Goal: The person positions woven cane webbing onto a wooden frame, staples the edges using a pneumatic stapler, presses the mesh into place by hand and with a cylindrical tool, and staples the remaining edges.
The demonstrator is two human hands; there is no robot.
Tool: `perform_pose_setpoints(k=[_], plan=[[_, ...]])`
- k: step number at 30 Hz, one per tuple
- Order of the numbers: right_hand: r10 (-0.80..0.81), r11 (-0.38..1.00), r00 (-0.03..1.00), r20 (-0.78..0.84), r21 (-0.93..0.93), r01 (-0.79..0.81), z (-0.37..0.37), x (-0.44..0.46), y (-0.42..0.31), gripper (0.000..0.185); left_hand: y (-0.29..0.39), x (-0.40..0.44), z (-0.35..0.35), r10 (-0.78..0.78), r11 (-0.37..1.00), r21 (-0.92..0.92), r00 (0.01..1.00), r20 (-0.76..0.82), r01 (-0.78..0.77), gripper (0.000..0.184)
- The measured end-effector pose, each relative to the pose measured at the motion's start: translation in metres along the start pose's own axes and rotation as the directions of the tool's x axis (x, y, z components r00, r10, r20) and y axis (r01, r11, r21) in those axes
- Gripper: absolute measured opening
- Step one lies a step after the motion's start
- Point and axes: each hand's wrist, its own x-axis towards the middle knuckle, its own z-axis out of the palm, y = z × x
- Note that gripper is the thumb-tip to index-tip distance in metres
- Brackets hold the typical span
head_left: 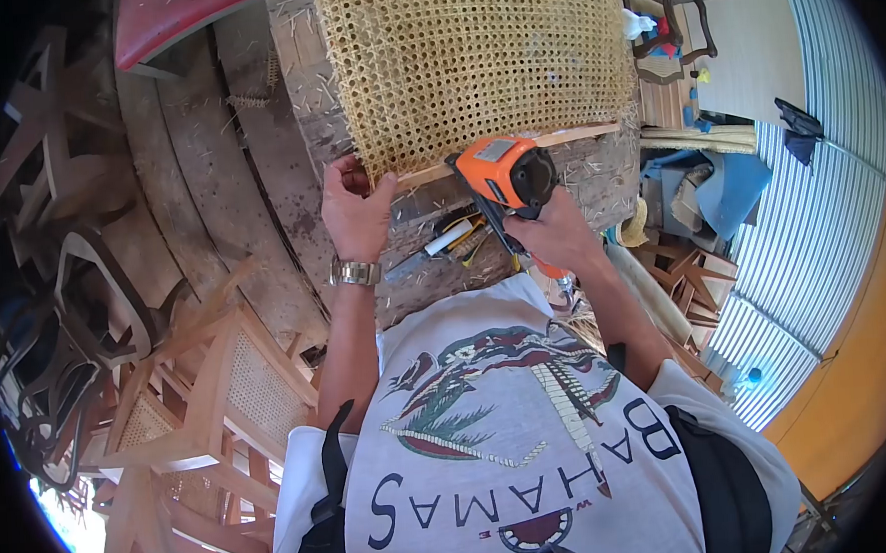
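A sheet of woven cane webbing (482, 64) lies on a worn wooden workbench (599, 193), with a thin wooden strip (581, 133) along its near edge. My left hand (357, 209) pinches the strip and the webbing at the near left corner, thumb on the near side. In my right hand (561, 232) is an orange and black nail gun (506, 171). Its nose rests at or just above the strip, right of my left hand; exact contact cannot be seen. An air fitting (565, 288) hangs below its handle.
Hand tools, one with a white handle (448, 238), lie on the bench near my body. Wooden chair frames (218, 388) crowd the left, some with cane panels. A red padded seat (174, 25) is at the upper left. More chair parts (689, 289) stand at the right.
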Motion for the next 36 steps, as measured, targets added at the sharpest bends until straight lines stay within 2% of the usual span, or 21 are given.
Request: perform_pose_setpoints(k=[4,7,10,13,16,21,28,31,36], plan=[[-0.093,0.994,0.995,-0.034,0.048,0.094,0.002,-0.007,0.008,0.026,0.011,0.002,0.010,0.110,0.993,0.063,0.982,-0.153,-0.101,0.051],[0.003,0.990,1.000,-0.021,0.142,0.000,0.001,-0.008,0.001,0.025,0.012,0.013,0.011,0.082,0.991,0.113,0.987,-0.141,-0.066,0.054],[-0.011,0.994,1.000,-0.008,0.112,0.012,-0.001,-0.006,0.001,0.023,0.026,0.017,0.006,-0.082,0.995,0.054,0.996,-0.035,0.083,0.057],[0.050,0.997,0.999,-0.003,0.052,-0.049,0.000,-0.007,-0.007,0.024,0.022,0.018,0.009,-0.030,0.999,-0.047,0.995,-0.091,0.026,0.057],[0.036,0.999,0.999,0.018,-0.004,-0.036,0.004,-0.003,-0.007,0.027,0.023,0.021,0.004,-0.033,0.999,0.033,0.998,-0.059,0.035,0.059],[-0.055,0.998,0.998,0.010,0.021,0.054,0.014,0.004,0.000,0.027,0.025,0.025,0.001,-0.062,0.983,0.170,0.997,-0.036,0.067,0.062],[0.039,0.999,0.998,0.042,-0.007,-0.039,0.017,0.006,-0.011,0.027,0.026,0.031,-0.005,-0.101,0.976,0.193,0.995,-0.011,0.101,0.064],[0.081,0.996,0.996,0.037,-0.048,-0.079,0.019,0.003,-0.020,0.027,0.023,0.033,-0.007,-0.121,0.978,0.173,0.993,0.009,0.118,0.066],[-0.016,0.997,1.000,-0.027,-0.079,0.014,0.030,0.001,-0.010,0.027,0.006,0.036,-0.004,-0.105,0.995,-0.002,0.994,0.041,0.105,0.066]])
